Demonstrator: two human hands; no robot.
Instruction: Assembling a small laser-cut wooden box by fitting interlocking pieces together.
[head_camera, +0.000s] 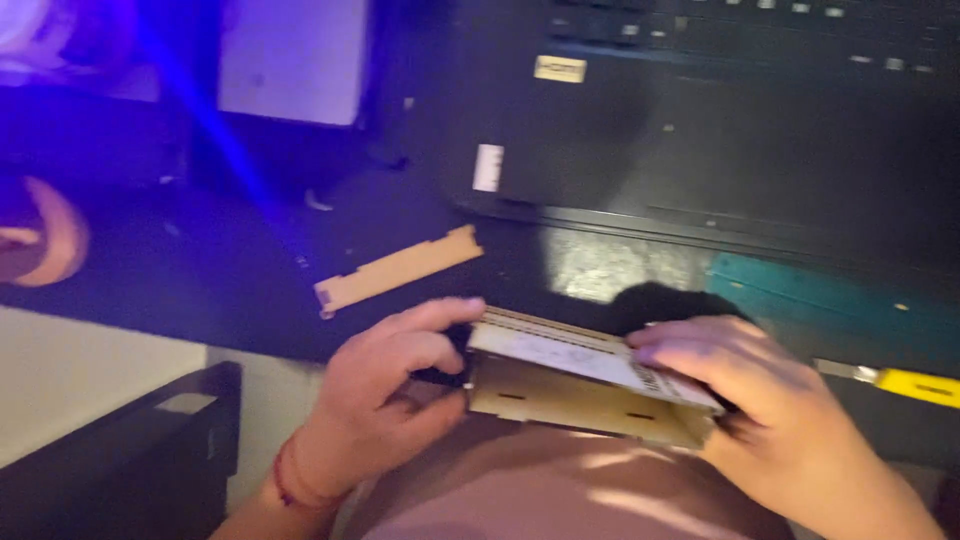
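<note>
Far across the dark desk (250, 290), a laptop (720, 130) sits pushed back, leaving room. Near the edge, a small wooden box (585, 390) is clamped between both hands, seemingly to steady it: left hand (385, 385) pinching its left end, right hand (770, 400) pressed over its right. Just beyond lies a loose wooden strip (398, 268).

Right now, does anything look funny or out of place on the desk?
One thing: a notched wooden strip lies alone and slanted on the dark desk, apart from the wooden box held by the left hand and right hand. The picture is dim and blurry, so I see no damage.
</note>
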